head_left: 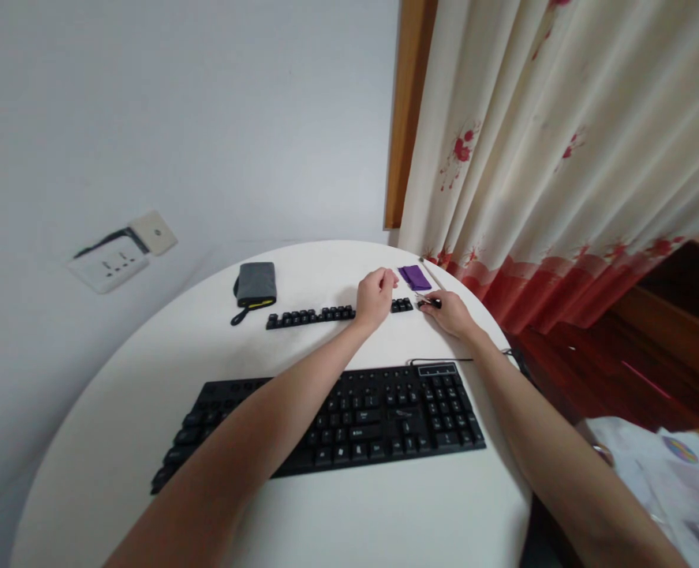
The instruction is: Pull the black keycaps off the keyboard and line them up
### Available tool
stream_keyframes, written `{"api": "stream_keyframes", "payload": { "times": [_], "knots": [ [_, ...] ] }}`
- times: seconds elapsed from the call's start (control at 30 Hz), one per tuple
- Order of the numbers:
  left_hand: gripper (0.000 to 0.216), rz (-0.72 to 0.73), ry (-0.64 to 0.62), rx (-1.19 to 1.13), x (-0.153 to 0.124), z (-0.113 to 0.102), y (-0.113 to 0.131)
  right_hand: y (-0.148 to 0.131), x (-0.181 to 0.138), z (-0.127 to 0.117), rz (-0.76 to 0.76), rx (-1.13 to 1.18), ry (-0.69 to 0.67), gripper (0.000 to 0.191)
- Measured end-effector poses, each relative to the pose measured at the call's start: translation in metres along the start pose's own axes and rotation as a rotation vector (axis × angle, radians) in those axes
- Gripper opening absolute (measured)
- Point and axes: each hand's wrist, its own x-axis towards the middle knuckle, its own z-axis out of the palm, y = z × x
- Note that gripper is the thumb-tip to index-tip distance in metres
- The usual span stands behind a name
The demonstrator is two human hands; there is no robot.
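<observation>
A black keyboard [385, 414] lies on the round white table [148, 410] in front of me. Beyond it a row of loose black keycaps [311, 316] stretches across the table. My left hand [375, 297] rests over the right part of that row, fingers curled down; what they pinch is hidden. My right hand [450, 312] is closed on a small wire keycap puller with a black handle [430, 300], just right of the row's end. A folded purple cloth [414, 277] lies just behind both hands.
A grey pouch [256, 284] with a black strap lies at the table's far left. A wall socket [110, 264] is on the wall to the left. Floral curtains [562, 158] hang close to the table's right edge. The keyboard cable [444, 361] runs off to the right.
</observation>
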Motion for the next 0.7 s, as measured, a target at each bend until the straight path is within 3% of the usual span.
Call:
{"api": "stream_keyframes", "payload": {
  "times": [0.7],
  "knots": [
    [0.036,0.016,-0.011,-0.011,-0.0006,0.0008,-0.0026,-0.0038,-0.0015,-0.0030,0.042,-0.019,-0.028,0.024]
  ]
}}
